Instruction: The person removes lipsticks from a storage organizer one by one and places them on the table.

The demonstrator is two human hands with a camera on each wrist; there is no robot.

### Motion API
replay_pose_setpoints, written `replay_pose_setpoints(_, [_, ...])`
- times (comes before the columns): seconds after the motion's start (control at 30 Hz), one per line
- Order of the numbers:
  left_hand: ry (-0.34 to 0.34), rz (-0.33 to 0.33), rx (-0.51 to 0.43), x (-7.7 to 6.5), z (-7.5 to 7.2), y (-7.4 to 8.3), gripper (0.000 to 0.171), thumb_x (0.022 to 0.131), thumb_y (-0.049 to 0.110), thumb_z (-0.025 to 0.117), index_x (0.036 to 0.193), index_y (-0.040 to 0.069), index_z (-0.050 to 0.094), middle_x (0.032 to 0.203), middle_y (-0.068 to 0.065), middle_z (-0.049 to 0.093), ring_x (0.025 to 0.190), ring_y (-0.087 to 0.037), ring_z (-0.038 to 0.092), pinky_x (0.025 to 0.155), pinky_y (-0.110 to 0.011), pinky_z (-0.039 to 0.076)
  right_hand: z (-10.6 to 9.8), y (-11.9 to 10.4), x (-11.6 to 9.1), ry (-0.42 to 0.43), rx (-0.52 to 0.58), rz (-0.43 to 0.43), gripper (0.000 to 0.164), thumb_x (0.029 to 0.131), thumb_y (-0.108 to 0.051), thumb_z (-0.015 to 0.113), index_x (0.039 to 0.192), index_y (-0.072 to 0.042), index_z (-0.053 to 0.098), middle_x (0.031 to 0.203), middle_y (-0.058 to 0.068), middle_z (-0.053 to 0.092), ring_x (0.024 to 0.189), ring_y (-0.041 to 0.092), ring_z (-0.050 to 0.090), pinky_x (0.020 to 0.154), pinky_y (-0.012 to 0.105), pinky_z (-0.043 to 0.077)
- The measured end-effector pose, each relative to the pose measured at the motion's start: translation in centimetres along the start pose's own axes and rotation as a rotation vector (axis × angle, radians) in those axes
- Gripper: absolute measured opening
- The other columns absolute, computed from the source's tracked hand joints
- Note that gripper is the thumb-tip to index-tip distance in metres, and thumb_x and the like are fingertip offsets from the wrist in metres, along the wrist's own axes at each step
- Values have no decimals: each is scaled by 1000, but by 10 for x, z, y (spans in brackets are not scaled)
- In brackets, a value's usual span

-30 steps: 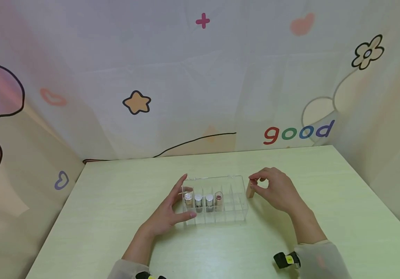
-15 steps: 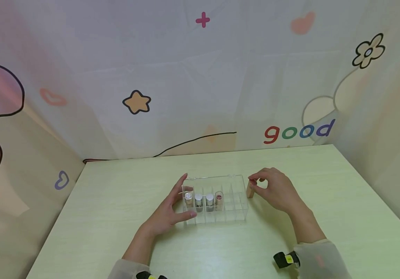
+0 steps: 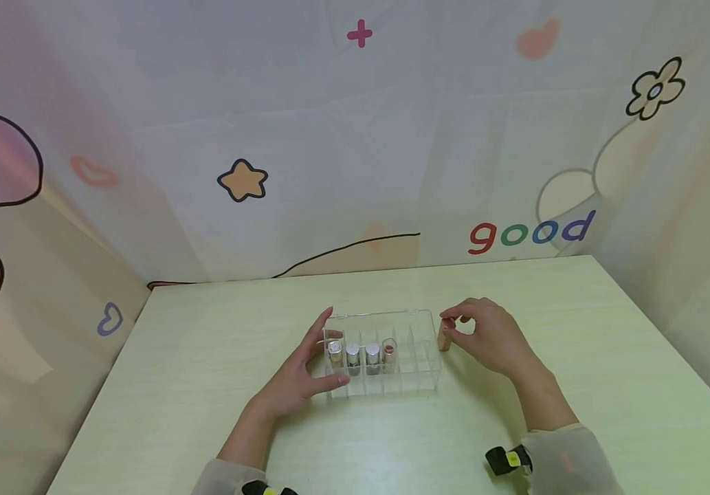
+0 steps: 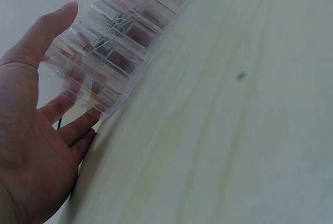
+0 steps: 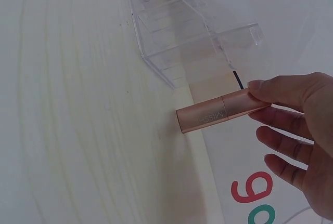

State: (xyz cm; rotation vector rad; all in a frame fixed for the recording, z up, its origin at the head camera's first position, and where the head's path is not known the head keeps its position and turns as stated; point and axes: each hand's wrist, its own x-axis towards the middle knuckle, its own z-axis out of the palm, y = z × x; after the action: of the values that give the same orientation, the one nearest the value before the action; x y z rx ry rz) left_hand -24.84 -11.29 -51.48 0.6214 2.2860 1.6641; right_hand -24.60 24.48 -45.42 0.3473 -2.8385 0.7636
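Observation:
A clear plastic lipstick organizer (image 3: 419, 375) stands on the table, with several lipsticks in its left and middle compartments. Two have silver caps (image 3: 372, 357); a see-through cap (image 3: 388, 354) with a dark red spot belongs to another. My left hand (image 3: 293, 381) grips the organizer's left end, thumb at the front and fingers behind and beside it, as the left wrist view shows too. Just off its right end, my right hand (image 3: 493, 337) pinches a rose-gold lipstick tube (image 5: 208, 114) by its top between thumb and index finger. The tube is nearly upright, its lower end close to the tabletop.
Pale wood-grain table (image 3: 206, 344) surrounds the organizer. A printed cloth backdrop (image 3: 330, 137) rises behind the table's far edge and along both sides. The organizer's right-hand compartments hold no lipsticks. Black camera straps (image 3: 506, 460) sit at the sleeves.

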Motion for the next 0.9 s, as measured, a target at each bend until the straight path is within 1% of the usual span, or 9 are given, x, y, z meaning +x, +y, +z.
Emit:
replay_pose_setpoints(0.27, [1, 1, -7, 0, 0, 0, 110, 86, 26, 87, 159, 59, 12, 154, 3, 47, 152, -30, 39, 125, -65, 18, 0, 0, 0, 5, -6, -13, 20, 90, -15, 79, 110, -13, 81, 103, 0, 76, 99, 25, 64, 79, 37, 49])
replay_pose_setpoints(0.57, [3, 6, 4, 0, 0, -2, 109, 86, 27, 86, 160, 56, 11, 154, 4, 48, 151, -30, 40, 125, -66, 18, -3, -2, 0, 26, -1, -24, 20, 90, -16, 80, 110, -14, 81, 107, 2, 76, 102, 28, 65, 84, 43, 52])
replay_pose_setpoints(0.7, [7, 1, 7, 1, 0, -3, 109, 86, 28, 87, 159, 58, 12, 153, 5, 48, 151, -29, 40, 125, -66, 18, -3, -3, -1, 39, 0, -27, 20, 91, -17, 80, 111, -14, 81, 108, 2, 76, 103, 28, 65, 85, 45, 52])
replay_pose_setpoints(0.9, [9, -5, 8, 1, 0, -2, 110, 85, 28, 87, 159, 59, 12, 153, 5, 48, 151, -29, 40, 125, -65, 18, -5, -5, -1, 53, 1, -31, 20, 92, -18, 79, 111, -15, 81, 109, 3, 76, 103, 27, 64, 84, 43, 52])
